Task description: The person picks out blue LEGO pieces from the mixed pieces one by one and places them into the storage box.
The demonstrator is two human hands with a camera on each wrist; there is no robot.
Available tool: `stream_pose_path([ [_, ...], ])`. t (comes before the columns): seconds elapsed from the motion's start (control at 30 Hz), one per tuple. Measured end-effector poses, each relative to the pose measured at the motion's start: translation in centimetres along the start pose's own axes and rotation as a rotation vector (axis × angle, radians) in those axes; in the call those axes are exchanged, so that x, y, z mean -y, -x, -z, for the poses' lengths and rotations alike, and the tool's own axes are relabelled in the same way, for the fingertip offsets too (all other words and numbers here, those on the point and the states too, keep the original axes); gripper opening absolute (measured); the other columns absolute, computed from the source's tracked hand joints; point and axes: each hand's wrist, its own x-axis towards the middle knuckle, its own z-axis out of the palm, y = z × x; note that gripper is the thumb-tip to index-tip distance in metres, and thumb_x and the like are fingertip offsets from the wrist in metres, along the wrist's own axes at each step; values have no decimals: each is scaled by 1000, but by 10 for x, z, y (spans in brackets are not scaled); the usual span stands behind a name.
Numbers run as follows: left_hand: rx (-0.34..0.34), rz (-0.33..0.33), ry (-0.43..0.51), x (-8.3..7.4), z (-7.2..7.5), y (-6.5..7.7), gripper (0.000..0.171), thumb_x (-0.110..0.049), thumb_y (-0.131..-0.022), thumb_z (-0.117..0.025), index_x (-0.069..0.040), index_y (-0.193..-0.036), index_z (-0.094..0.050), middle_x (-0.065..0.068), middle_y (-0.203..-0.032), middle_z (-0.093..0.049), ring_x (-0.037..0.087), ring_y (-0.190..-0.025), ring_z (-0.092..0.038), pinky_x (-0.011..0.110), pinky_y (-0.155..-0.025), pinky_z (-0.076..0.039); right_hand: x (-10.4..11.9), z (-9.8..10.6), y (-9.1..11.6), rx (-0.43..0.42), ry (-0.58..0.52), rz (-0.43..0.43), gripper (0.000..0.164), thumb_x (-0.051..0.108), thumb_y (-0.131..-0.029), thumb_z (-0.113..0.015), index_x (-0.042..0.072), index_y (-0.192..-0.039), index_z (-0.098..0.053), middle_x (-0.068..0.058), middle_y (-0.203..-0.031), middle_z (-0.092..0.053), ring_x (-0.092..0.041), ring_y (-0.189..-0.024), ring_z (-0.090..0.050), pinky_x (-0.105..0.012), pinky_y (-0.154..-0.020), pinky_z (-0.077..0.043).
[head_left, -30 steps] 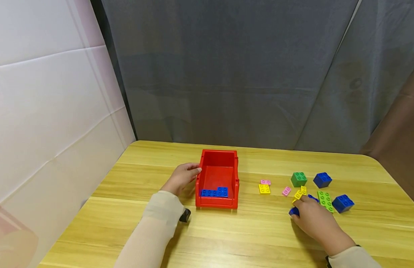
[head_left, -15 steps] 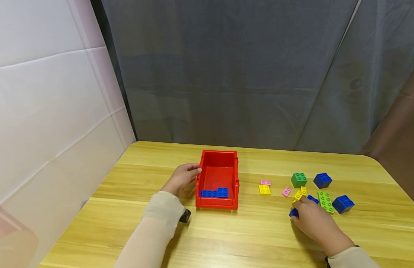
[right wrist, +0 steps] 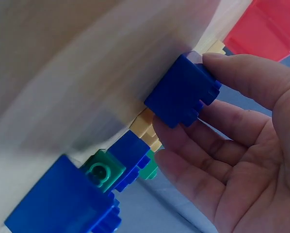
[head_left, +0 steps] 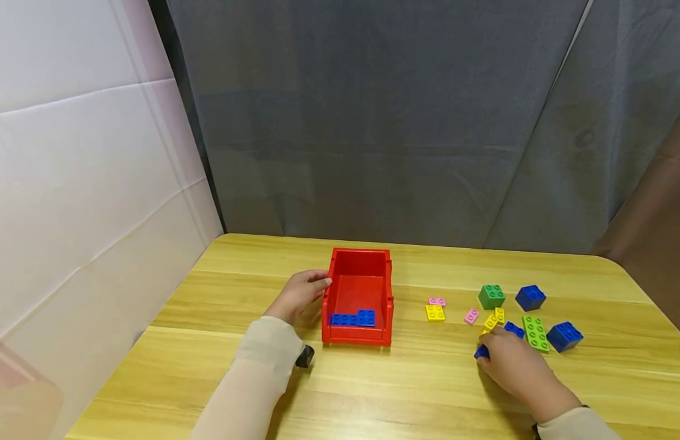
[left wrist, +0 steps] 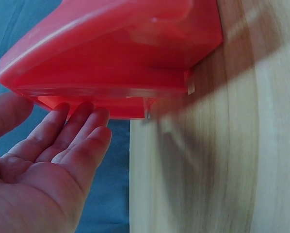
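Toward the middle of the table sits a red bin [head_left: 360, 293] with blue bricks [head_left: 353, 318] inside near its front. My left hand [head_left: 298, 294] holds the bin's left side, thumb at the rim and fingers against the outer wall, under the lip in the left wrist view. On the right, my right hand [head_left: 518, 366] pinches a blue brick [right wrist: 180, 91] between thumb and fingers, its studs facing the palm side. The hand partly covers that brick in the head view. Just beyond the fingers lie yellow bricks [head_left: 491, 322] and another blue brick [head_left: 513, 330].
A light green brick [head_left: 535, 333] and a large blue brick [head_left: 564, 337] lie right of my right hand. Farther back stand a green brick [head_left: 491, 297] and a blue brick [head_left: 530, 297]. Between bin and hand lie a flat yellow brick [head_left: 435, 313] and small pink bricks [head_left: 471, 316].
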Motion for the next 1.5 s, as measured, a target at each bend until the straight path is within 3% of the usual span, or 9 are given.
stream_pose_path([
  [0.3, -2, 2, -1, -1, -1, 1, 37, -15, -98, -55, -4, -134, -55, 16, -133, -56, 32, -120, -53, 44, -104, -43, 4, 2, 0, -3, -7, 12, 31, 15, -81, -77, -4, -104, -69, -12, -95, -66, -28, -90, -64, -45, -79, -55],
  [0.6, -4, 8, 4, -1, -1, 2, 38, -15, -98, -55, -4, -134, -55, 16, -134, -55, 32, -121, -53, 44, -104, -43, 9, 5, 1, -22, -22, 5, 35, 16, -81, -77, -4, -108, -68, -14, -100, -66, -31, -95, -63, -47, -80, -55],
  [0.83, -2, 5, 15, 0, -1, 1, 38, -14, -98, -55, -3, -134, -54, 17, -134, -55, 33, -120, -53, 44, -104, -43, 17, 10, 1, -61, -39, 48, 37, 18, -81, -78, -3, -109, -68, -13, -104, -66, -29, -94, -64, -45, -78, -55],
  [1.0, 3, -5, 24, 1, -1, -1, 37, -13, -98, -54, -3, -134, -54, 17, -134, -55, 33, -120, -53, 44, -104, -43, 27, 16, 0, -68, -53, 63, 38, 21, -83, -76, -2, -113, -67, -18, -113, -64, -36, -104, -62, -50, -85, -53],
  [1.3, 2, 2, 23, 1, 0, -1, 37, -14, -98, -55, -3, -134, -54, 17, -134, -55, 33, -120, -53, 44, -104, -43, 41, 23, 2, -141, -81, 90, 39, 22, -85, -74, -1, -116, -66, -15, -116, -64, -39, -118, -56, -52, -93, -49],
  [1.5, 8, -5, 31, 1, -1, -1, 37, -14, -99, -54, -2, -134, -54, 18, -134, -55, 33, -120, -53, 44, -105, -42, 49, 27, 6, -195, -70, 126, 39, 23, -83, -76, 1, -114, -67, -13, -113, -64, -38, -113, -59, -52, -89, -51],
])
